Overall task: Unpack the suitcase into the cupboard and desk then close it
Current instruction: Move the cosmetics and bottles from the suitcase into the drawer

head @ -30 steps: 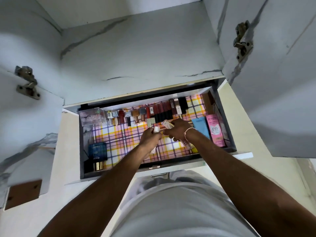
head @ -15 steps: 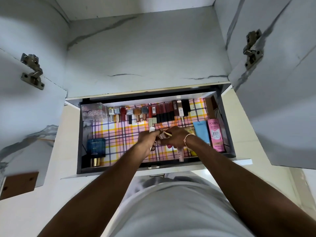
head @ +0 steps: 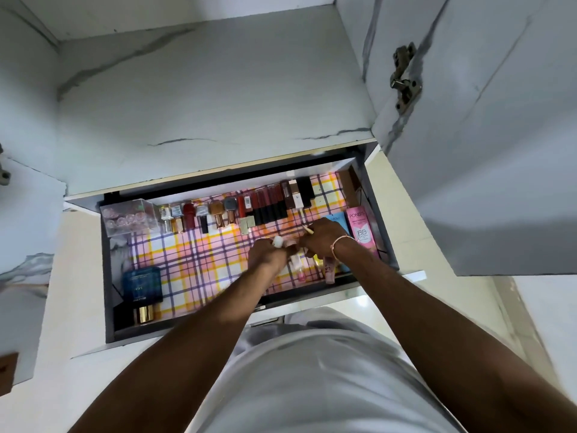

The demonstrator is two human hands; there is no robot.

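An open drawer [head: 107, 276] lined with pink and yellow checked paper [head: 193, 260] holds cosmetics. Both my hands are inside it, right of the middle. My left hand [head: 268, 254] grips a small white-capped bottle [head: 277, 242]. My right hand [head: 321, 237] pinches a thin pale stick [head: 307, 229] at its fingertips. Small pink tubes [head: 329, 273] lie below my hands near the drawer's front edge, partly hidden by my right wrist.
A row of nail polishes and lipsticks [head: 265, 204] lines the drawer's back. A clear box [head: 129, 217] sits back left, a blue perfume bottle [head: 142, 290] front left, a pink BB cream tube [head: 362, 229] and blue tube [head: 338, 220] at right. Open cupboard doors [head: 499, 151] flank the drawer.
The view has shifted down and right. My hands have stayed close together in the drawer, moving slightly toward its front, still holding the small items.
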